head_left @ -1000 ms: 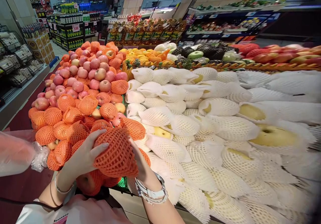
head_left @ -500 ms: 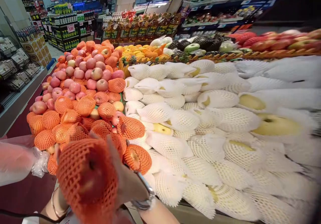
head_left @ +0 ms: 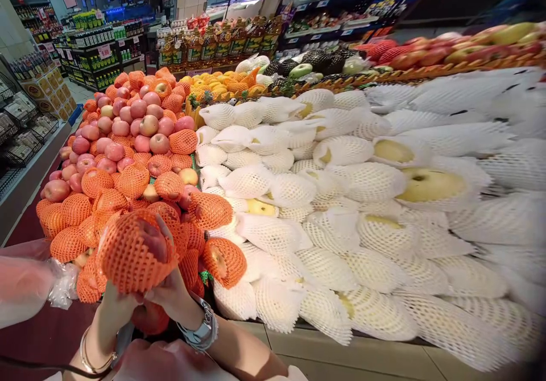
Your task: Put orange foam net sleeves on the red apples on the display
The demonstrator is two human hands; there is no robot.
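Observation:
A red apple in an orange foam net (head_left: 136,253) is held up in front of me, part of its skin showing through the net's opening. My left hand (head_left: 114,308), with a bracelet at the wrist, grips it from below. Curled around its right side is my right hand (head_left: 181,298), with a watch on the wrist. Another netted apple (head_left: 150,318) shows just under my hands; what it rests on is hidden. Behind them rises a heap of apples (head_left: 139,109), bare ones at the back and orange-netted ones at the front.
White-netted yellow fruit (head_left: 281,234) fills the right side in rows. A clear plastic bag (head_left: 25,285) with a pinkish tint is at the left edge. Beyond the fruit stand oil bottles (head_left: 222,45), and a wooden divider (head_left: 426,69) runs along the back.
The netted apple has moved away from the camera with both hands and now looks smaller. Its opening has turned toward the upper right. The view has shifted slightly.

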